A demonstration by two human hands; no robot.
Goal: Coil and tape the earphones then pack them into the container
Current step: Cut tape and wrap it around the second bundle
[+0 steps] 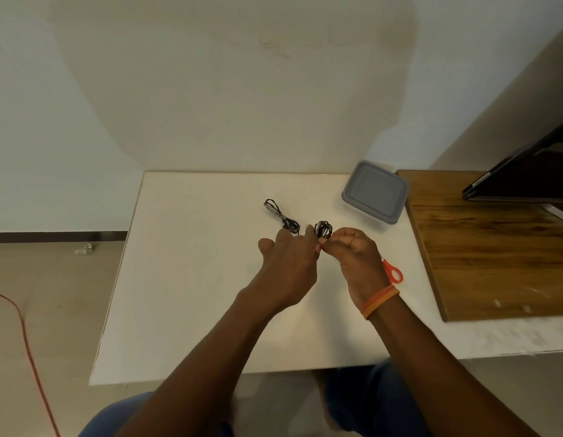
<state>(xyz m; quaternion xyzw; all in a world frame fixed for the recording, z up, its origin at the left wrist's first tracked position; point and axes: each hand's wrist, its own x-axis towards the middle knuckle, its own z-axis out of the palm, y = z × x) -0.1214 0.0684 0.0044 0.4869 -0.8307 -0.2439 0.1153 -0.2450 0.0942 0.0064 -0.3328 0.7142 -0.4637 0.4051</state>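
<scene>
A small coil of black earphones (324, 229) is held up just above the white table (191, 279), between both hands. My left hand (289, 266) holds it from the left with fingertips on the coil. My right hand (355, 250) pinches the coil's lower edge with curled fingers. A second black earphone bundle (281, 216), bound at its middle, lies on the table just beyond my left hand. The grey lidded container (375, 191) stands closed at the table's far right corner. No tape is visible.
Orange-handled scissors (395, 272) lie on the table, partly hidden behind my right wrist. A wooden board (488, 253) with a dark screen (526, 175) sits to the right. An orange cable (24, 335) runs across the floor at left.
</scene>
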